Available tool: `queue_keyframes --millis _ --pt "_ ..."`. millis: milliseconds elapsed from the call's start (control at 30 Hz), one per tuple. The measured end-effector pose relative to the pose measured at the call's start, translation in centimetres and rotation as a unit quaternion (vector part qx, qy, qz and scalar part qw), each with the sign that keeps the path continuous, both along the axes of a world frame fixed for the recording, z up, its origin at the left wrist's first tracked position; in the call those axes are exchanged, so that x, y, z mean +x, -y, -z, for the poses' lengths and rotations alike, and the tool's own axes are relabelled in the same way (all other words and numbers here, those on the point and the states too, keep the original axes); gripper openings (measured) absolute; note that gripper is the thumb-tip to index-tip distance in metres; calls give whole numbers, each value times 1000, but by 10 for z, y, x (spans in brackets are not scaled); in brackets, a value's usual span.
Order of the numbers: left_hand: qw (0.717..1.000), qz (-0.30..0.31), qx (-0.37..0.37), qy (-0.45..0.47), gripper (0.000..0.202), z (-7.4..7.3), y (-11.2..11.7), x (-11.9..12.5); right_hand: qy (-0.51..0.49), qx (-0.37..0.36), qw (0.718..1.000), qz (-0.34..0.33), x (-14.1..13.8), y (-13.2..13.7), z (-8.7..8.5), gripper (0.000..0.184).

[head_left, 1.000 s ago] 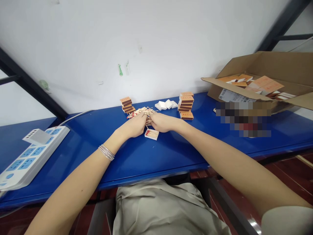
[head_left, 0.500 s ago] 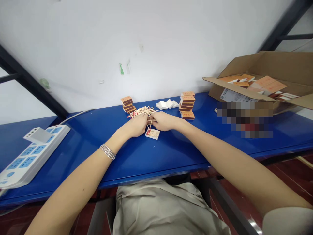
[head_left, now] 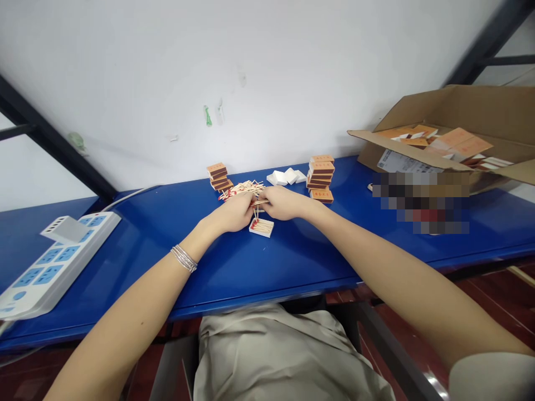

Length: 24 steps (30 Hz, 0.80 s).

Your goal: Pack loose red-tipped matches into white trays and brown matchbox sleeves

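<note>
My left hand (head_left: 240,212) and my right hand (head_left: 279,203) meet above the blue table, their fingers closed on matches (head_left: 259,203). A couple of matchsticks slant down between the hands toward a white matchbox tray (head_left: 263,233), in which several red-tipped matches (head_left: 261,225) lie. Just behind the fingers spreads a loose heap of matches (head_left: 246,188). Part of a matchbox shows below my fingertips, mostly hidden by the hands.
Stacked matchboxes stand at the left (head_left: 217,175) and right (head_left: 321,174). White trays (head_left: 288,176) lie near the wall. A cardboard box (head_left: 468,106) holding matchboxes occupies the far right. A power strip (head_left: 62,259) lies at the left; a blurred patch covers something by the box.
My right hand has shifted slightly, and the matches between my fingers now lie more nearly level. The tray and the stacks stay in place.
</note>
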State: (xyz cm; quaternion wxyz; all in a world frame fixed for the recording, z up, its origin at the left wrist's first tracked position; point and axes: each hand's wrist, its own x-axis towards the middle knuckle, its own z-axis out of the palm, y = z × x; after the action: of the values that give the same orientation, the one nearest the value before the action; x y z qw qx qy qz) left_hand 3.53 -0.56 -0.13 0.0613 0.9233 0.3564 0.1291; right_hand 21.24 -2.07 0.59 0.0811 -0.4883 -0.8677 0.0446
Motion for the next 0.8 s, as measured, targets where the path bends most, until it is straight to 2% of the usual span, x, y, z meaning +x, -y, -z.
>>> queue_keyframes --millis 300,400,600,800 --pt "1000 -9 -29 -2 3 -3 5 0 25 -12 1000 3 -1 2 -2 19" --pt "1000 -8 -24 7 11 -2 5 -1 12 -17 1000 2 -1 2 -2 19" --pt "997 45 27 56 33 -4 8 -4 -12 -43 999 3 1 2 -3 16" --pt "994 76 66 34 17 -3 6 -5 -14 -49 999 0 2 1 -1 18"
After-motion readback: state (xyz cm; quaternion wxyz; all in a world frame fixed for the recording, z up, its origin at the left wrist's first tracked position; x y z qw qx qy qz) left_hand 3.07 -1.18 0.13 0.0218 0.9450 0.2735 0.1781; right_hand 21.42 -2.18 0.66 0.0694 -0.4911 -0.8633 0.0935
